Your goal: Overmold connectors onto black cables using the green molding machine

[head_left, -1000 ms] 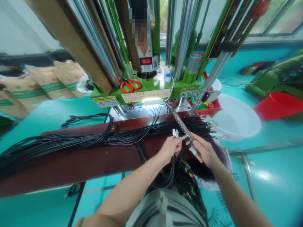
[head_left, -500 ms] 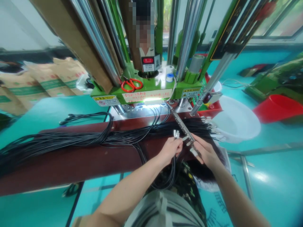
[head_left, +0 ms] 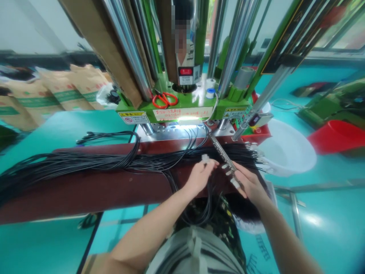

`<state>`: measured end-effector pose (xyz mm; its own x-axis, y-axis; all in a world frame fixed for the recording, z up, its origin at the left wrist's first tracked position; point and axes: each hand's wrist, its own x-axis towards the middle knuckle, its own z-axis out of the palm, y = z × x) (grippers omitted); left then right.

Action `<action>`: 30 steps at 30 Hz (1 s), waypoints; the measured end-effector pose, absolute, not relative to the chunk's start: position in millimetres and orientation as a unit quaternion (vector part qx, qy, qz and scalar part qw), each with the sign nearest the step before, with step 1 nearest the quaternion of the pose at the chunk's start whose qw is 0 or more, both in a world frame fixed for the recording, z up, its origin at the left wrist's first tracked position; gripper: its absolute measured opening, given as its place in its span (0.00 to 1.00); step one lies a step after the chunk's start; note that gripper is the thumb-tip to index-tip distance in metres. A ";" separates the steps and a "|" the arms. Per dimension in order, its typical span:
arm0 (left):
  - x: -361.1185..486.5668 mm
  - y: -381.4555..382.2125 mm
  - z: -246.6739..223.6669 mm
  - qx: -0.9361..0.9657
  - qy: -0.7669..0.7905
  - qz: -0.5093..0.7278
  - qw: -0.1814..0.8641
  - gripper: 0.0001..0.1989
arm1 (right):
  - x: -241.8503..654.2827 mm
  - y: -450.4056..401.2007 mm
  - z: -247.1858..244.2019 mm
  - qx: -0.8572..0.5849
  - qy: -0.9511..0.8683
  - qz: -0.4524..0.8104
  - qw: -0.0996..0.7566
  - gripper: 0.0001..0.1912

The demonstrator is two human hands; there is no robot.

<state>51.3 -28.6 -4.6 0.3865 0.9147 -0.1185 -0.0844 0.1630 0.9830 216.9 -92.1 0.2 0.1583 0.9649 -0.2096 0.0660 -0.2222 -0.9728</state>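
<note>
My left hand point(head_left: 200, 177) is closed around several black cables point(head_left: 210, 203), whose metal connector ends point(head_left: 205, 157) poke up above the fingers, slightly blurred. The cables hang in a loop below that hand over my lap. In my right hand point(head_left: 251, 184) is the near end of a narrow metal bar point(head_left: 221, 152), tilted away toward the machine. Small metal connectors point(head_left: 229, 170) stick out along the bar's left side close to my right fingers. A small gap separates my left fingertips from the bar.
A long bundle of black cables point(head_left: 99, 161) lies across the brown bench point(head_left: 114, 190). Behind it stands a green press point(head_left: 182, 102) with red-handled scissors point(head_left: 164, 100) on its ledge. A white basin point(head_left: 288, 152) and a red bucket point(head_left: 336, 137) are at the right.
My left hand has drawn a little to the left, away from the bar, with its cable ends. My right hand still holds the bar. The whole view has shifted slightly.
</note>
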 end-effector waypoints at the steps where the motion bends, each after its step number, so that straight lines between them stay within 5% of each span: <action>1: 45.9 -31.9 -0.6 0.483 0.404 0.433 0.645 0.16 | 216.5 -91.3 1.4 -0.615 -0.411 0.486 0.466 0.27; 5: 20.5 -55.2 19.1 0.290 0.343 0.532 0.718 0.15 | 214.5 -87.6 4.8 -0.629 -0.368 0.465 0.503 0.25; 11: -31.2 -102.6 49.2 0.210 0.226 0.491 0.815 0.14 | 210.2 -85.7 5.9 -0.647 -0.352 0.445 0.509 0.24; 19: -100.2 -107.4 87.9 0.317 0.246 0.594 0.697 0.06 | 214.4 -87.3 0.6 -0.637 -0.384 0.457 0.488 0.25; 30: 68.1 -20.3 -2.6 0.393 0.451 0.367 0.712 0.16 | 222.1 -92.3 -1.5 -0.599 -0.418 0.503 0.462 0.29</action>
